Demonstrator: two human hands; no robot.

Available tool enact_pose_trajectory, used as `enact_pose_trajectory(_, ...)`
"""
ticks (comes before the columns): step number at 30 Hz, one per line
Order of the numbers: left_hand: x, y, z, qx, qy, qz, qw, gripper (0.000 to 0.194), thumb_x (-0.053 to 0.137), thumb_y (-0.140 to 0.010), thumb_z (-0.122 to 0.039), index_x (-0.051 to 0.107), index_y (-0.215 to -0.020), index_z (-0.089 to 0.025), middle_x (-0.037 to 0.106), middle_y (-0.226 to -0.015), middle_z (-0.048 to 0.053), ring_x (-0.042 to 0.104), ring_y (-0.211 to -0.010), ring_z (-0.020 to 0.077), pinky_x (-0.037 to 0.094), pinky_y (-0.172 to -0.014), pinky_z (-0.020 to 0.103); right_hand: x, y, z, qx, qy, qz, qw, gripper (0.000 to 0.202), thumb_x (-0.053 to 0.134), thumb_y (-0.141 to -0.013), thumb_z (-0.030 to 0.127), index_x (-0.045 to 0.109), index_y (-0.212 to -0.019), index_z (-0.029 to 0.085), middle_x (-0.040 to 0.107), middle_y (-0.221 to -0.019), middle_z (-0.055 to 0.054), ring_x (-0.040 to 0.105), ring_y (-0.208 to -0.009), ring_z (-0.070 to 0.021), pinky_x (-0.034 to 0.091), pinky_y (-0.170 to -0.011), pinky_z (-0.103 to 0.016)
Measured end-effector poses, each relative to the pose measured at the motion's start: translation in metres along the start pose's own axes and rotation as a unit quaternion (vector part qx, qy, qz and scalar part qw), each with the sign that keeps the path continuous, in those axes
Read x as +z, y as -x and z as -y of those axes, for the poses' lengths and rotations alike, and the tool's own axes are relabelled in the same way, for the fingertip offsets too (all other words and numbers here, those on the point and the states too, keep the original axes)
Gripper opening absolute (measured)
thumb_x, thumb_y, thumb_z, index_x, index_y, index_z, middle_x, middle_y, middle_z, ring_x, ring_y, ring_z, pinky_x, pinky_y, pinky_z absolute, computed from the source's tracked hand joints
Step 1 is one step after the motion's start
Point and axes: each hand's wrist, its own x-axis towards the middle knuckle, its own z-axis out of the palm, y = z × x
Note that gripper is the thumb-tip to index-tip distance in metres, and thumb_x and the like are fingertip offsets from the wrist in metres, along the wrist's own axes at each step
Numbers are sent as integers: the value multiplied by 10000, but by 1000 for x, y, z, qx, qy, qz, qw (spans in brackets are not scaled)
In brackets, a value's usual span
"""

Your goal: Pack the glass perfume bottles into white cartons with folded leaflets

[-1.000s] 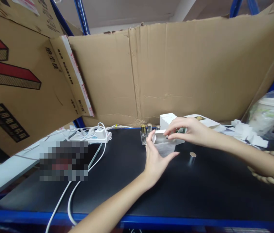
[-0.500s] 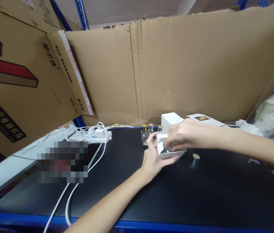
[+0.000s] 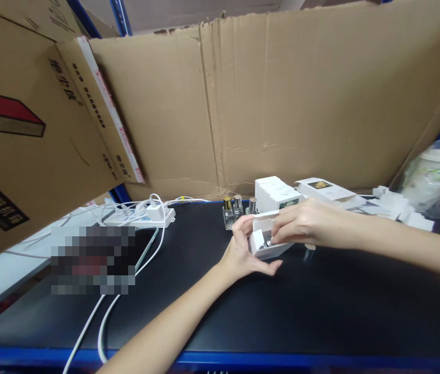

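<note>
Across the black worktop [image 3: 340,311], near 3 glass bottles [image 3: 228,214], the left hand [image 3: 242,246] grips an open white box [image 3: 278,253] while the right hand's [image 3: 301,223] fingers close inside it.

Left hand [image 3: 243,254] with thumb swung off white box [image 3: 266,253], silver cap [image 3: 310,252] now partly hidden (top mostly) by right hand [image 3: 307,223]

Makeshift packing workbench [image 3: 189,311], blue metal racking [image 3: 121,18], cardboard partitions [image 3: 301,104]
</note>
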Motion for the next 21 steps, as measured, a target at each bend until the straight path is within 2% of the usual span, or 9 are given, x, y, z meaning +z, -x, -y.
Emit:
enact_pose_trajectory(3,-1,0,2,-6,-13,1,1000,942,765,-523,-280,126,-1212,-227,552,-1004,74,645,-919,259,539,-757,404,10,5,-3,16,-44,-45,998,251,450,-888,217,689,-818,184,712,-843,-61,643,-706,-137,413,-566,-241)
enact_pose_trajectory(6,-1,-1,3,-4,-22,7,1000,944,762,-519,-285,123,-1210,-223,560,-970,61,653,-889,254,542,-737,391,16,7,-4,23,-27,-61,997,245,453,-889,229,688,-832,189,713,-798,-62,643,-721,-149,414,-564,-244)
enact_pose_trajectory(9,-2,-2,1,-6,-26,5,1000,933,753,-527,-274,120,-1211,-223,568,-963,59,653,-881,247,543,-729,381,17,7,-4,19,11,-59,998,264,434,-897,214,686,-825,190,708,-776,-58,629,-701,-146,398,-545,-241)
enact_pose_trajectory(17,-3,-4,-2,4,-36,-6,999,917,744,-546,-232,116,-1215,-220,585,-979,80,650,-898,241,540,-755,380,15,3,-4,23,16,-25,999,238,469,-870,156,691,-788,174,710,-787,-57,636,-729,-150,398,-554,-232)
enact_pose_trajectory(21,-4,-4,0,-13,-48,1,999,936,745,-535,-226,109,-1221,-216,591,-973,78,652,-896,246,540,-760,386,3,3,-1,46,-16,-9,999,226,498,-861,197,707,-777,182,716,-780,-60,639,-716,-153,403,-558,-237)
